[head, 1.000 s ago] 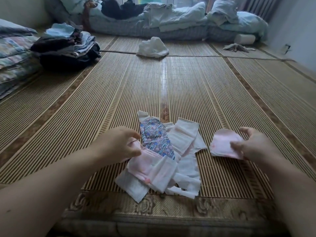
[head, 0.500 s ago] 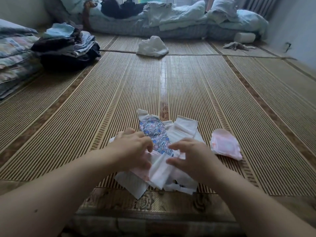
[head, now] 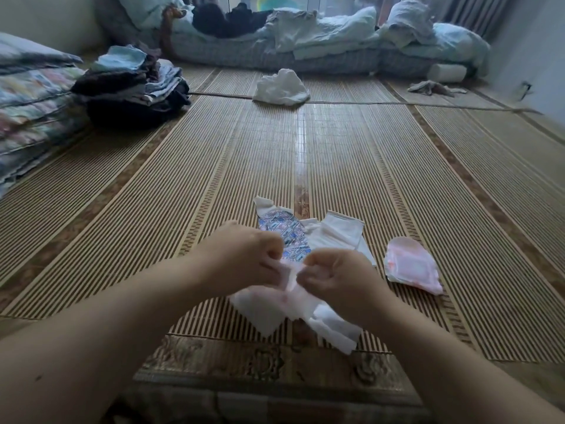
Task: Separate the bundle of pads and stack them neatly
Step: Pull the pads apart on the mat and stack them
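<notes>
Both hands are closed at the middle of the bundle of pads (head: 293,270), which lies on the woven mat (head: 214,185) close in front of the person. The left hand (head: 244,258) and the right hand (head: 339,273) meet almost knuckle to knuckle, each pinching an edge of a pale pink-and-white pad (head: 290,278) held just above the heap; motion blur softens the fingertips, so it looks like a peeling grip on one piece, though it could be two layers stuck together. Under and behind the hands the rest of the heap is still jumbled: a blue patterned pad (head: 282,228) pointing away from the person, a white folded pad (head: 342,232) just beside it on the right, and loose white wrappers (head: 333,328) trailing toward the mat's ornate border (head: 244,359). A single pink pad (head: 411,266) lies flat on the mat to the right, apart from the heap, and reads as the start of the neat stack. So the step in hand is freeing the next pad from the bundle, with most of the separating still to do. The next move calls for drawing the two hands apart gently so the piece comes loose without dragging its neighbours, then carrying it right and laying it squarely on the pink pad, edges matched
</notes>
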